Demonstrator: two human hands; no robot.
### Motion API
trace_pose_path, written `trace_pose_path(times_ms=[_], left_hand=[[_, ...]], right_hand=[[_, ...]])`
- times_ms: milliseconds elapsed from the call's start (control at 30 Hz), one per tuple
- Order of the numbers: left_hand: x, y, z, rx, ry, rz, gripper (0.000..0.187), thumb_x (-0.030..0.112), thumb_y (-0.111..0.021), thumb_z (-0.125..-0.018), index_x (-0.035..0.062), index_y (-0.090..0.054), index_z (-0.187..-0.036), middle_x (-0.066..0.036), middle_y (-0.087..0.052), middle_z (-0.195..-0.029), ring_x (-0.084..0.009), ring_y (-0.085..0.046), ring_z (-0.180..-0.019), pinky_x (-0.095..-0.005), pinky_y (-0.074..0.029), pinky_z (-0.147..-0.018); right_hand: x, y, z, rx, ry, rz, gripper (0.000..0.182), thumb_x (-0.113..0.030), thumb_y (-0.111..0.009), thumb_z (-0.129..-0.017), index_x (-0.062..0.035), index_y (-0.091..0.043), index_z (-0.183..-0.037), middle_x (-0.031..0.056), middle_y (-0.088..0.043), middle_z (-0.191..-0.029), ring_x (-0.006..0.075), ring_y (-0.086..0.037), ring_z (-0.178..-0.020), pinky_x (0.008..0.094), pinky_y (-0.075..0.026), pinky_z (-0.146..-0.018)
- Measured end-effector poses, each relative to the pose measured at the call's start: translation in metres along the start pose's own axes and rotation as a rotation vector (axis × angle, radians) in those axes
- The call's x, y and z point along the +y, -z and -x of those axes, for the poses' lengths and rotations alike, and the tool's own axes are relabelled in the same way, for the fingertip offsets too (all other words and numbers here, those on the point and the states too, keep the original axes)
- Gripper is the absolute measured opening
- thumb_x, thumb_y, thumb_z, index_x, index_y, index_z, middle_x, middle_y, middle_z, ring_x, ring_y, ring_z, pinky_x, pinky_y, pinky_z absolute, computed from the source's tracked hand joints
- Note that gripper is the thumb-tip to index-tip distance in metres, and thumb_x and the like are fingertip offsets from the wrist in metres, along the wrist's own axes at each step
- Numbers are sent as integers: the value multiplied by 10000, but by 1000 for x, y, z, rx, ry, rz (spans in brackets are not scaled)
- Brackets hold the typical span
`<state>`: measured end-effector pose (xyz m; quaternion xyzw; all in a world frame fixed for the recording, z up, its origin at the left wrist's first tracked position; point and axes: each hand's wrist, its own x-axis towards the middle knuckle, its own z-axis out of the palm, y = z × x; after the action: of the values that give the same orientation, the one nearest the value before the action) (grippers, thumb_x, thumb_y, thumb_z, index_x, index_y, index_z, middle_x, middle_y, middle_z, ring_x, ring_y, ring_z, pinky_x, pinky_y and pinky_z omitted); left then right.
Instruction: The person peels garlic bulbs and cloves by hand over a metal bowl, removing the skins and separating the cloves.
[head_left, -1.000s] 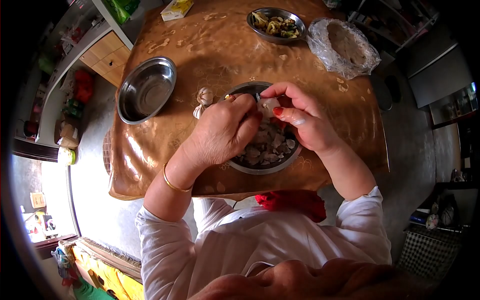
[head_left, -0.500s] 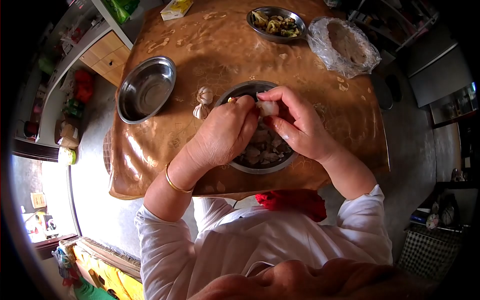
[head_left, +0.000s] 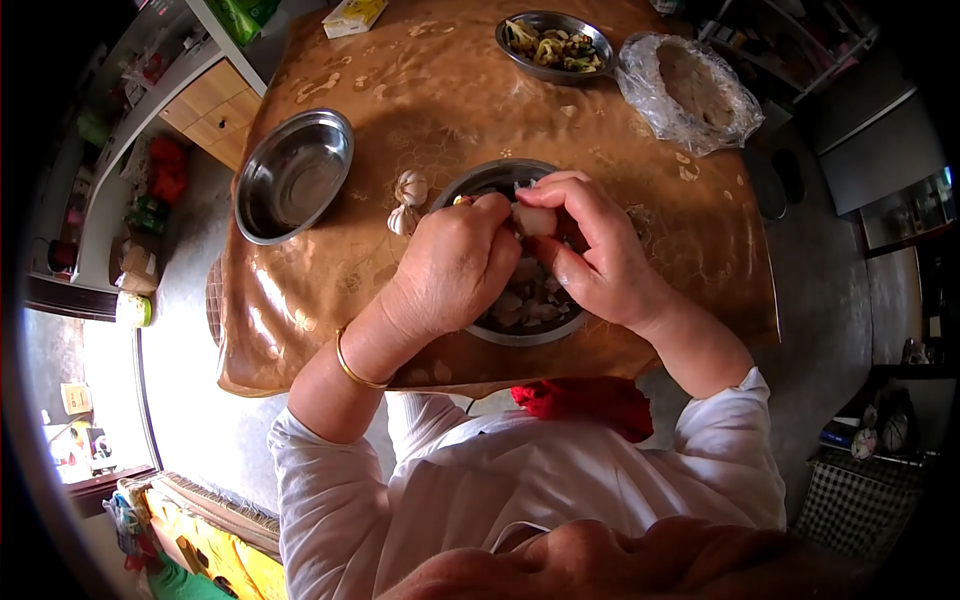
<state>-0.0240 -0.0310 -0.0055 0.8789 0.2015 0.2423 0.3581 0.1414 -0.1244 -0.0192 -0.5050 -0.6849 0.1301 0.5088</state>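
Both my hands meet over a steel bowl (head_left: 478, 183) filled with pale garlic skins and pieces. My left hand (head_left: 455, 268) and my right hand (head_left: 595, 255) pinch the same white garlic piece (head_left: 533, 220) between their fingertips, just above the bowl's far side. A gold bangle circles my left wrist. Two whole garlic bulbs (head_left: 408, 190) lie on the brown tablecloth, touching the bowl's left rim.
An empty steel bowl (head_left: 292, 176) sits at the left of the table (head_left: 400, 90). At the far edge stand a steel dish of cooked food (head_left: 553, 46), a plastic-wrapped plate (head_left: 690, 92) and a yellow box (head_left: 354, 14). A red cloth (head_left: 585, 400) lies in my lap.
My right hand has turned and curled more over the garlic piece, hiding the red nails. Both hands stay together above the bowl.
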Motion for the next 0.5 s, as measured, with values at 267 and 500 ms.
trace_pose_path(times_ms=[267, 500], left_hand=[[4, 4, 0, 43, -16, 80, 109, 80, -522, -837, -26, -538, -817, -259, -585, -733, -452, -588, -732, -476, -475, -650], [-2, 2, -2, 2, 0, 60, 99, 70, -515, -837, -22, -537, -808, -254, -585, -748, -445, -587, -727, -472, -473, -647]], right_hand=[[0, 2, 2, -45, -343, -548, 348, 43, -605, -851, -16, -522, -1184, 36, -566, -1061, 112, -554, -942, 267, -477, -846], [3, 12, -2, -129, -474, -776, 337, -22, -591, -891, -27, -505, -1217, 7, -567, -1043, 63, -535, -917, 227, -464, -820]])
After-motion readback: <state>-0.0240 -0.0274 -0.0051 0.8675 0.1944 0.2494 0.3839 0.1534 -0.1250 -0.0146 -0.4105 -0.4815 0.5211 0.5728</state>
